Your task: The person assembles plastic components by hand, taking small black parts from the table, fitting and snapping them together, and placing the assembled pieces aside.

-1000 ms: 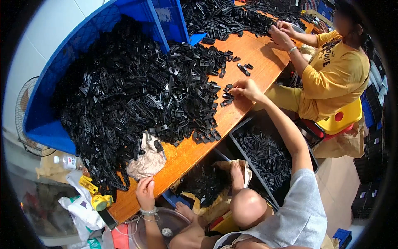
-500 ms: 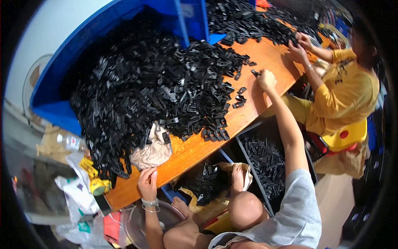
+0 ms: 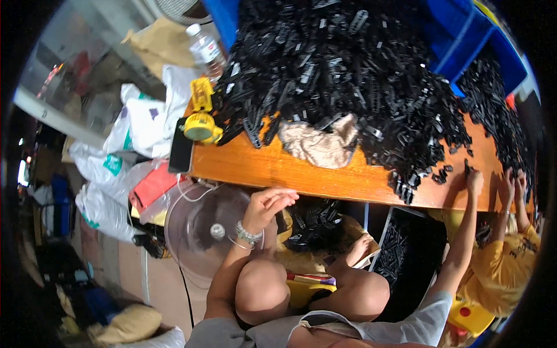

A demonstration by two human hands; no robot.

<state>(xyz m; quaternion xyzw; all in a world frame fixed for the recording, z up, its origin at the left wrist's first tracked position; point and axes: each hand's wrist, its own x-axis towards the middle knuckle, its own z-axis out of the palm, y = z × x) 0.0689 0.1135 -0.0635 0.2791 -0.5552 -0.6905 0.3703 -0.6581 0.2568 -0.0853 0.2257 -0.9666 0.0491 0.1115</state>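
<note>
My right hand [image 3: 474, 182] reaches far out to the right end of the wooden table [image 3: 232, 165]. Its fingers are closed on a small black plastic part [image 3: 467, 166], held close to the tabletop. My left hand [image 3: 268, 210], with a bracelet at the wrist, hovers just in front of the table's near edge. Its fingers are loosely stretched and nothing shows in them. A big heap of black plastic parts [image 3: 348, 69] covers the back of the table. A crumpled beige cloth [image 3: 319, 142] lies against the heap's front. Several loose parts [image 3: 442, 174] rest left of my right hand.
A dark bin of black parts [image 3: 380, 232] and a transparent round tub [image 3: 191, 232] stand below the table. On its left end are a yellow round container [image 3: 201, 127], a phone [image 3: 181, 152] and a bottle [image 3: 206, 51]. At right a co-worker in yellow [image 3: 505, 269] handles parts.
The view has swung left, bringing in the bags and floor there. My left hand has come away from the table edge by the cloth. My right hand still holds the small part.
</note>
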